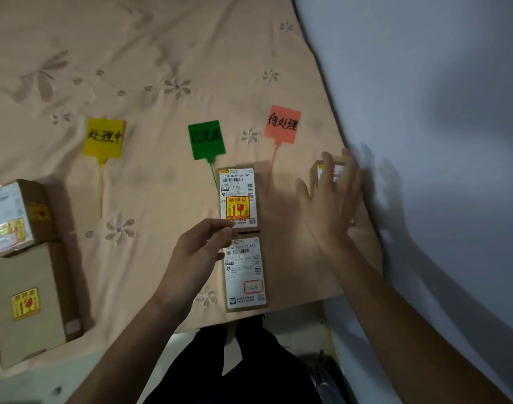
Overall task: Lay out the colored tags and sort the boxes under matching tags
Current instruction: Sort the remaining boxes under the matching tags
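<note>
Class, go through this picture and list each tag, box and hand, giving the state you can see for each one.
yellow tag: flat, nothing below.
green tag: flat.
orange tag: flat.
upper labelled box: flat, below green tag.
lower labelled box: flat, below the upper one.
small box: right hand over it, blurred.
left hand: fingertips at the upper box's edge.
two boxes at left: unsorted.

I am looking down at a peach flowered bedsheet (pixel 161 53) with a yellow tag (pixel 104 137), a green tag (pixel 206 140) and an orange tag (pixel 282 124) lying in a row. My right hand (pixel 332 199) is covering a small brown cardboard box (pixel 325 173) below the orange tag. My left hand (pixel 196 252) is touching two labelled boxes (pixel 240 199) below the green tag.
</note>
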Motion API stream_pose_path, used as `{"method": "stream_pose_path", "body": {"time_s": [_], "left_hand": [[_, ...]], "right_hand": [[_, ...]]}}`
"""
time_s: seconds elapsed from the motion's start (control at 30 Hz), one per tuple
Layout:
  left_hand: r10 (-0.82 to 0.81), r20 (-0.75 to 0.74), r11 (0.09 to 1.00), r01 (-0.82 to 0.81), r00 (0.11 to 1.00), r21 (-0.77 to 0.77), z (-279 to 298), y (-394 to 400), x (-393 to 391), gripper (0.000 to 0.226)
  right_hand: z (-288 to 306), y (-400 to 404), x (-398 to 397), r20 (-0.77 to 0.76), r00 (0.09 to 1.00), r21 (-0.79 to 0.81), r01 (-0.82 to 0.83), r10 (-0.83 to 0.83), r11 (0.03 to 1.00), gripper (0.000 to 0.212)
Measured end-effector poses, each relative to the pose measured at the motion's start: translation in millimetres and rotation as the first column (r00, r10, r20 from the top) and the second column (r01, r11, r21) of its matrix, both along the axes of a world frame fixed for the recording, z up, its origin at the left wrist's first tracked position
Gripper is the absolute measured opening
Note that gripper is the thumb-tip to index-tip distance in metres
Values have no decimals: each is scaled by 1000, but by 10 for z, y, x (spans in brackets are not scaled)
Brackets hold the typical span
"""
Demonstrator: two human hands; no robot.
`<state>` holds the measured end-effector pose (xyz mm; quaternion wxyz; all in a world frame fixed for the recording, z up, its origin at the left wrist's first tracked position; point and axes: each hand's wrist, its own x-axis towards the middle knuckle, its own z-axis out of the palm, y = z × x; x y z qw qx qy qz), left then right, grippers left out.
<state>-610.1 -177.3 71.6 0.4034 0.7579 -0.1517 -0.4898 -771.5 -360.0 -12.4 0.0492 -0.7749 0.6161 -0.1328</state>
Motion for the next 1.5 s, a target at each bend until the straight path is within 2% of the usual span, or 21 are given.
{"method": "stream_pose_path", "body": {"time_s": [0.07,0.1,0.17,0.23,0.33,0.43,0.5,0.63,0.73,1.0,1.07,1.13,1.23,1.3,1.37,1.43,1.5], "left_hand": [[37,26,999,-37,999,9,-9,34,99,19],[49,35,999,-49,998,16,-15,43,138,19],[52,41,998,-54,998,31,-23,66,184,19],[44,46,998,-46,998,45,-23,103,197,19],[48,39,997,-50,998,62,-27,163,180,19],[47,20,995,-49,999,91,-38,223,147,20],[43,10,993,-44,999,112,-50,271,132,20],[28,7,992,-29,1000,126,-66,358,120,18],[29,15,992,-31,999,123,-59,409,109,19],[88,35,991,-91,996,95,-36,621,129,17],[126,31,989,-128,992,78,-49,746,147,17],[161,22,986,-162,987,50,-30,887,194,18],[214,25,977,-214,977,-4,47,1114,363,19],[259,36,965,-257,965,-45,119,1295,575,18],[306,51,949,-301,951,-89,209,1511,858,17],[360,78,928,-348,930,-134,302,1797,1181,16],[410,115,905,-388,905,-175,394,2148,1507,15]], "right_hand": [[-2,-85,332,127,981,23,-149,145,989,40],[-39,-136,490,120,971,104,-219,206,970,34],[-184,-219,719,-2,951,294,-294,308,909,34],[-332,-271,823,-125,927,402,-278,353,873,34],[-459,-338,875,-229,890,404,-280,393,871,30],[-503,-405,871,-243,882,412,-283,404,866,24],[-521,-410,829,-246,900,407,-241,360,881,19],[-549,-367,749,-273,926,377,-146,260,915,26],[-559,-353,747,-363,873,387,-177,326,905,18],[-539,-158,558,-506,726,361,-312,465,879,35],[-542,-101,495,-465,756,369,-306,460,877,41],[-451,-88,477,-385,836,357,-256,391,898,42],[-149,-94,578,-284,916,230,-220,282,948,24],[133,-39,768,-129,953,152,-254,274,955,15],[451,149,1071,52,950,134,-312,307,941,12],[707,529,1445,240,901,170,-405,361,898,14],[861,1058,1858,362,842,243,-498,399,832,13]]}}
